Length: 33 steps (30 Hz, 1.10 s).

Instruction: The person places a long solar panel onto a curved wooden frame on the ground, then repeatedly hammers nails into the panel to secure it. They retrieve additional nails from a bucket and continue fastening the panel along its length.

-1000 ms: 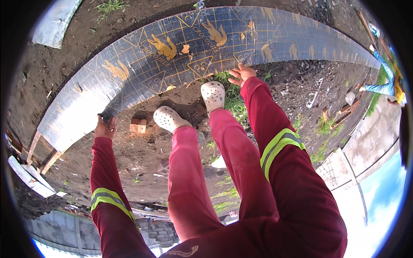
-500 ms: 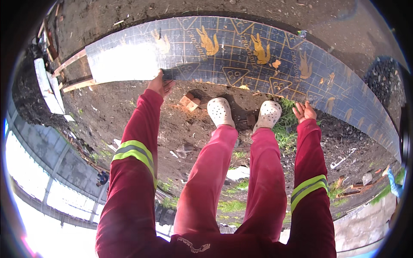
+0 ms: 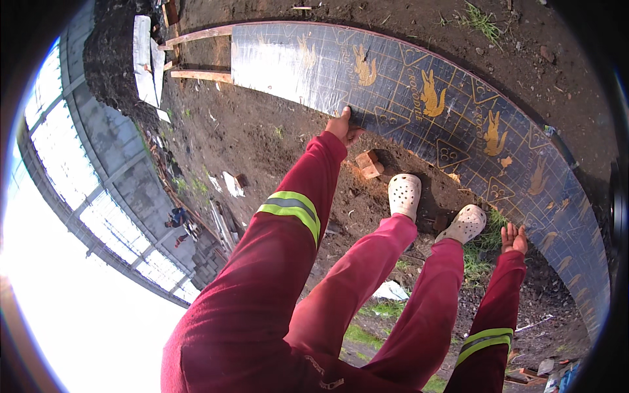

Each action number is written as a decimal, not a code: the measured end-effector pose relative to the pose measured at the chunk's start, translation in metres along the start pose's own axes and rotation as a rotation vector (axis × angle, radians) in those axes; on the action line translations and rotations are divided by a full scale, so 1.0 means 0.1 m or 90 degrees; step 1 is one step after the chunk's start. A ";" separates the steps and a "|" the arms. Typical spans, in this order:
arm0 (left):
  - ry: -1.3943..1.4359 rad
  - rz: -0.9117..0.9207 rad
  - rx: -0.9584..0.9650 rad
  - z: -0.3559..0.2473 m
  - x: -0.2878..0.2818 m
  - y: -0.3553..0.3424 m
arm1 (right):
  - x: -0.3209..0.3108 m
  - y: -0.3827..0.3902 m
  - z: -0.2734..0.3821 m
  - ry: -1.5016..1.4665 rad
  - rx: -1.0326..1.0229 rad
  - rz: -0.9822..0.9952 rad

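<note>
A long dark plywood panel [image 3: 452, 124] with a glossy face, yellow grid lines and yellow animal figures stretches across in front of me. My left hand [image 3: 344, 128] is closed on its near edge, the thumb on the top face and the fingers curling beneath. Palm up, my right hand [image 3: 514, 240] is open beside the near edge farther right. Its fingers are stretched out and slightly apart; whether they touch the panel I cannot tell. Wooden battens [image 3: 203, 76] stick out from the panel's left end.
Broken reddish blocks [image 3: 370, 164] lie on the soil between the panel and my pale clogs [image 3: 405, 195]. Light-coloured boards [image 3: 147, 62] lie at the far left. A person [image 3: 177, 217] is in the distance at left, near a grey wall [image 3: 108, 137]. Grass [image 3: 477, 259] grows near my right foot.
The view has swung, so the panel, my feet and both hands appear farther right. My left hand keeps its hold on the edge; my right hand stays open.
</note>
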<state>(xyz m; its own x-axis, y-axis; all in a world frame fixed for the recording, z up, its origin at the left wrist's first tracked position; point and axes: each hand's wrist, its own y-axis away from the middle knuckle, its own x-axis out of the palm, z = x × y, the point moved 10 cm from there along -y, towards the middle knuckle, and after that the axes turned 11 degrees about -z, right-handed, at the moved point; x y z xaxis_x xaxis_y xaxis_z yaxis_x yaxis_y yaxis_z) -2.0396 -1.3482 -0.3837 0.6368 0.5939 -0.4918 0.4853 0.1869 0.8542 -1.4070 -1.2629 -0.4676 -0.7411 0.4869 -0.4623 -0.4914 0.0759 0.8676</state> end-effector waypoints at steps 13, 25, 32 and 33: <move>-0.068 0.020 -0.005 0.02 -0.05 -0.21 | 0.11 0.26 0.03 0.016 -0.077 0.030; -0.029 -0.024 -0.027 0.02 -0.18 -0.40 | 0.15 0.57 0.04 0.055 0.018 -0.023; -0.015 -0.033 -0.019 0.04 -0.20 -0.49 | 0.67 1.57 1.60 0.563 -0.953 -0.258; -0.015 -0.033 -0.020 0.04 -0.20 -0.48 | 0.90 1.74 1.79 0.573 -1.084 -0.218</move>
<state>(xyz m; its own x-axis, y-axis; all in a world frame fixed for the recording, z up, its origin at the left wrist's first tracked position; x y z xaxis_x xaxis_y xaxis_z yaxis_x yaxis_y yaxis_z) -2.0735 -1.3719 -0.4158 0.6252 0.5646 -0.5388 0.4994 0.2412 0.8321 -1.4774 -1.0498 -0.3254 -0.2420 0.0822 -0.9668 -0.0896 -0.9940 -0.0621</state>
